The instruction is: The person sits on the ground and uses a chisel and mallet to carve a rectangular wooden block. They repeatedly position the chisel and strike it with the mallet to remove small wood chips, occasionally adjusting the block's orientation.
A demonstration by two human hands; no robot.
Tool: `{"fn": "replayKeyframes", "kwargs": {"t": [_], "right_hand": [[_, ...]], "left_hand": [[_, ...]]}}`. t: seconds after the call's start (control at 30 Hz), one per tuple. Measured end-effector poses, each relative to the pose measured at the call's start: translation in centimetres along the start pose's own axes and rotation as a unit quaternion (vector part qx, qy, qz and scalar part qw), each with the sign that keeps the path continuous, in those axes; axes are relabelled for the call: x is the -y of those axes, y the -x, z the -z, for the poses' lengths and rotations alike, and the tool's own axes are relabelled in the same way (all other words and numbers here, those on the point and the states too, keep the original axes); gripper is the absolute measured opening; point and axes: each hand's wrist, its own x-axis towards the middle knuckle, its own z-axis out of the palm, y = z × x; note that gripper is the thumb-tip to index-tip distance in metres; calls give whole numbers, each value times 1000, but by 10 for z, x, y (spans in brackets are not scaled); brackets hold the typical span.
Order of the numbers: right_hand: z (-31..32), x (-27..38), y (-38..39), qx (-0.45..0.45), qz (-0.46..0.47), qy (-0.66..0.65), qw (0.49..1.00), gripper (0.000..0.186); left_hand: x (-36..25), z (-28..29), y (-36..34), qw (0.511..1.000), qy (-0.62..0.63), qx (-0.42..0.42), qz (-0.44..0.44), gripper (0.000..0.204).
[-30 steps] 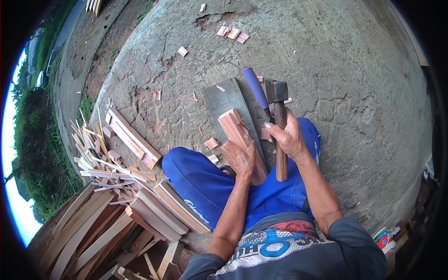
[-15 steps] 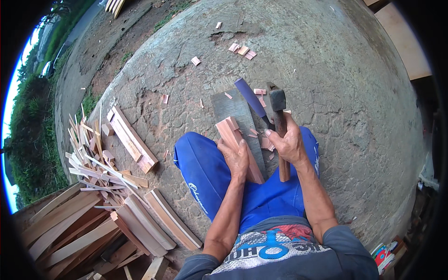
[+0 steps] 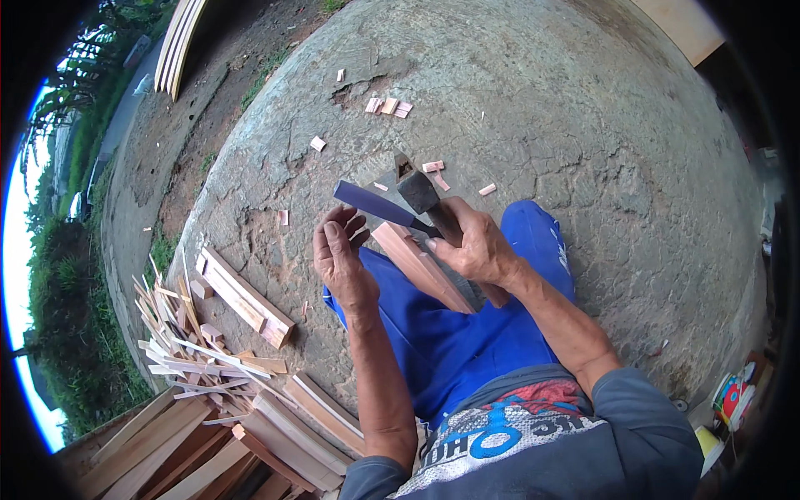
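Observation:
My right hand (image 3: 475, 243) is closed around the hammer (image 3: 418, 192), its metal head pointing up and away from me. The same hand also keeps hold of a chisel, whose purple handle (image 3: 372, 202) slants out to the left. Just below that handle's end, my left hand (image 3: 346, 265) is raised with nothing in it, its fingers loosely bent and apart. Between my legs lies a notched block of reddish wood (image 3: 423, 272), touched by neither hand as far as I can see. The chisel's blade is mostly hidden by my right hand.
Small wood chips (image 3: 388, 106) are scattered on the rough concrete (image 3: 617, 200). To the left lie a grooved wood piece (image 3: 244, 297), a heap of thin offcuts (image 3: 196, 367) and several stacked boards (image 3: 150, 433). Long pale strips (image 3: 177, 46) stand at the far left.
My left hand has let go of the wood block and risen toward the chisel's handle. The hammer and chisel have tilted and moved to the left in my right hand.

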Motion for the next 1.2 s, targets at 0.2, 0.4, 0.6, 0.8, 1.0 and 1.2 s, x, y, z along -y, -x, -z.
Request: {"fn": "replayKeyframes", "kwargs": {"t": [0.2,0.4,0.6,0.8,1.0,1.2], "right_hand": [[-12,-9,-3,-22,46,25,998,45],[-4,-11,5,-40,34,9,999,42],[19,-3,27,-13,-88,-88,992,39],[26,-6,40,-38,-37,-65,996,37],[23,-10,46,-39,-38,-82,995,38],[25,-8,51,-37,-44,-57,997,39]], "left_hand": [[-7,-36,-18,995,58,68,45,28],[-21,-57,-26,972,184,141,46,20],[6,-47,-45,974,-97,203,1,33],[26,-44,-46,951,-164,262,10,46],[31,-45,-46,939,-159,303,41,40],[12,-60,-35,930,-130,336,68,9]]}}
